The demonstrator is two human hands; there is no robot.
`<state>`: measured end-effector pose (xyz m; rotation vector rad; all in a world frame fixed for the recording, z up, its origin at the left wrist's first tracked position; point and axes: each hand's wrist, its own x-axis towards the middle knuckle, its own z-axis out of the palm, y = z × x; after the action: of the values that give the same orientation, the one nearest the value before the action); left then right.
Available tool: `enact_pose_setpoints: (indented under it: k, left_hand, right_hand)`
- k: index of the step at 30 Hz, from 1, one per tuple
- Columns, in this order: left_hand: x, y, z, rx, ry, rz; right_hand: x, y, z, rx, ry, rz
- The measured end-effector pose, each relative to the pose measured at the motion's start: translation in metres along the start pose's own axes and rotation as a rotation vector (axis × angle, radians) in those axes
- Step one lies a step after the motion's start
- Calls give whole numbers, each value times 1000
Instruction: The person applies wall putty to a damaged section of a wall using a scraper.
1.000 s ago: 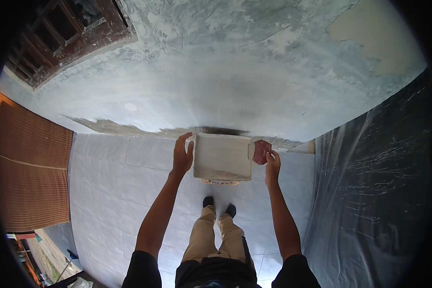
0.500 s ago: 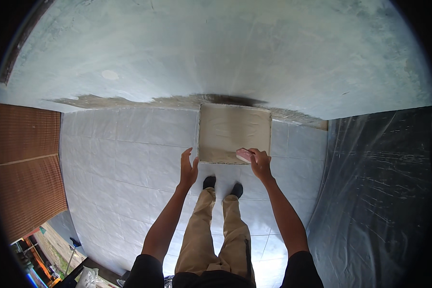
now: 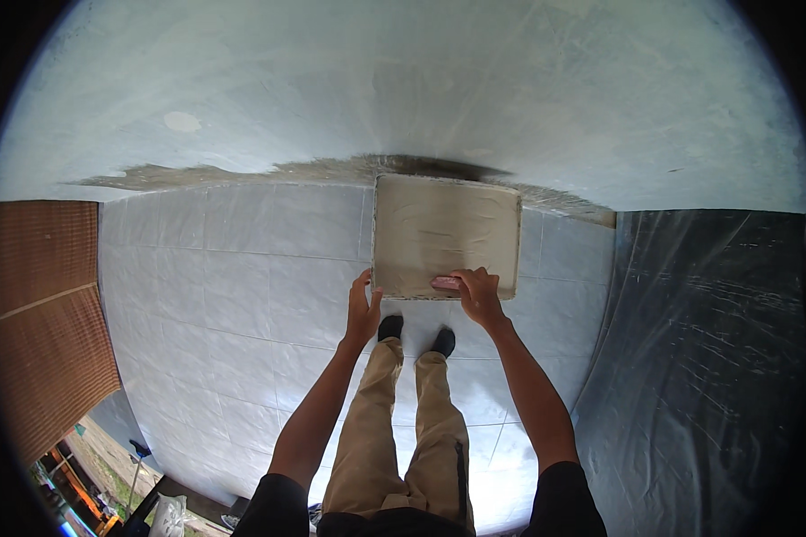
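A beige rectangular slab-like top with a rough grey rim is in front of me, close to the wall. Its surface looks coated and carries faint curved marks. My right hand is closed around a small pinkish block, pressed against the near part of the slab. The block's exact kind is unclear. At the slab's near left corner, my left hand grips the edge, fingers along the outer side and thumb by the front. The slab's underside is hidden.
A pale wall rises ahead, with a dark bare strip along its foot. Grey tiles cover the floor. A brown corrugated sheet stands left, dark plastic sheeting right. Assorted items, including a whitish bag, lie at lower left.
My left hand has come in from beside the slab onto its near left corner. The right hand has moved the block slightly left over the surface. The view has shifted a little.
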<state>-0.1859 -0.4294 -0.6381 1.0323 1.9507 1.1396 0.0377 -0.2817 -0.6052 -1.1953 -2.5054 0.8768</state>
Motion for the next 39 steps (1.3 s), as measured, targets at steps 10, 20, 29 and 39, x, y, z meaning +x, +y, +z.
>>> enact_pose_setpoints:
  k: [10,20,29,39]
  left_hand:
    - [-2,1,-5,-11,-24,-33]
    - [-15,-3,-10,43,-26,-87]
    - [-26,10,-34,64,-14,-96]
    - [-14,63,-57,93,15,28]
  right_hand:
    - [19,-10,2,22,-150,34]
    - [35,-11,16,94,-154,91]
    - [55,-1,14,112,-229,327]
    - [44,0,-36,204,-291,642]
